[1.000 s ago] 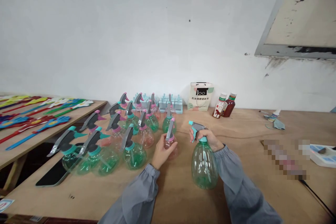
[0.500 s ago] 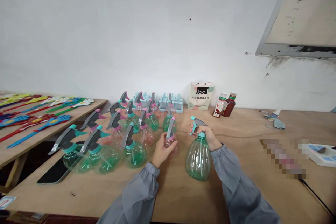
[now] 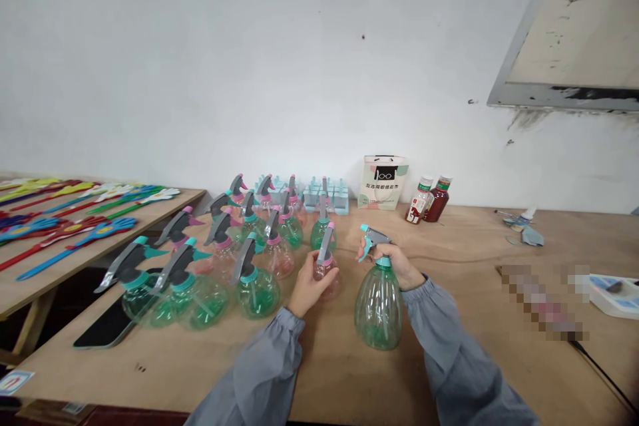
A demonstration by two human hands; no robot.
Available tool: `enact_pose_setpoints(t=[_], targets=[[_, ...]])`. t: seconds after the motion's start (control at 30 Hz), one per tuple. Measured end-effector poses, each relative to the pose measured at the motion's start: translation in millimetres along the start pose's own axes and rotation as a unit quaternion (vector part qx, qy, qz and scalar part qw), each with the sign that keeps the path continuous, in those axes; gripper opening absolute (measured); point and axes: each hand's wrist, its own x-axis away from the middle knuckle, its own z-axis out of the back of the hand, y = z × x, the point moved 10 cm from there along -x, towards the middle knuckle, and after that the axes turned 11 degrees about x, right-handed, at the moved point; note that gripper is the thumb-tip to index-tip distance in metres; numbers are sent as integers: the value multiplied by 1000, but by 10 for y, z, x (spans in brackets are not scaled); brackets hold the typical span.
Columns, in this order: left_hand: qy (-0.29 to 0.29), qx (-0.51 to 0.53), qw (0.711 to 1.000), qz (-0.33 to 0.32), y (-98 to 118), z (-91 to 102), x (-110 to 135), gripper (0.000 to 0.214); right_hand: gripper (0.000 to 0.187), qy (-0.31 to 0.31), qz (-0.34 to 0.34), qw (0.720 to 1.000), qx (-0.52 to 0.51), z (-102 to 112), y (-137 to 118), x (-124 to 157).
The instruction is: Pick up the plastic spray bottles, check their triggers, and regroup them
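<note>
My right hand (image 3: 397,262) is closed around the neck and trigger head of a clear green spray bottle (image 3: 378,309), which is upright with its turquoise nozzle pointing left. Whether its base touches the table I cannot tell. To the left, my left hand (image 3: 310,286) grips a small pink spray bottle (image 3: 329,283) around its body, below the pink collar. That bottle's grey trigger head (image 3: 327,239) stands up above the fingers. Left of my left hand, a green spray bottle (image 3: 257,294) is closest, among several more pink and green ones.
A black phone (image 3: 107,323) lies partly under the left bottles. Behind them are light-blue moulds (image 3: 327,198), a paper bag (image 3: 383,183) and two sauce bottles (image 3: 436,201). Colourful hand-shaped sticks (image 3: 104,231) cover the left table. At right are a blurred item (image 3: 542,303) and a white tray (image 3: 616,306).
My right hand has come down slightly with the green spray bottle. My left hand keeps its hold on the pink bottle, and the rest of the scene stays in place.
</note>
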Motion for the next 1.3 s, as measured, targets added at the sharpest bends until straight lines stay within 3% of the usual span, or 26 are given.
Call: enact_pose_setpoints(t=[0.17,0.33,0.47,0.57,0.67,0.8,0.97,1.07,1.2,1.3], targets=[[-5,8,1000,-8,17,-13,6,39,25,13,4,1000,5,-19,-28,5],[-3,8,1000,-9,0,-12,4,41,18,81,27,996,21,187,7,-30],[-6,8,1000,3,-38,-15,-1,43,21,128,53,984,111,475,-6,78],[-1,6,1000,-2,-24,-5,-1,42,34,217,88,947,221,901,-113,333],[-1,0,1000,-5,-10,-9,-4,41,46,330,87,887,312,1406,-203,695],[-4,12,1000,4,-49,-18,-15,44,51,443,65,820,357,1889,-262,1121],[7,32,999,1,-90,-12,-17,43,55,481,60,794,367,2086,-196,1319],[15,45,999,4,-112,-3,-10,43,62,477,48,783,396,2107,-33,1411],[6,56,998,6,-142,-20,-12,42,86,490,56,754,434,2125,228,1682],[1,54,999,6,-160,-23,-17,44,81,509,16,742,435,2297,428,1835]])
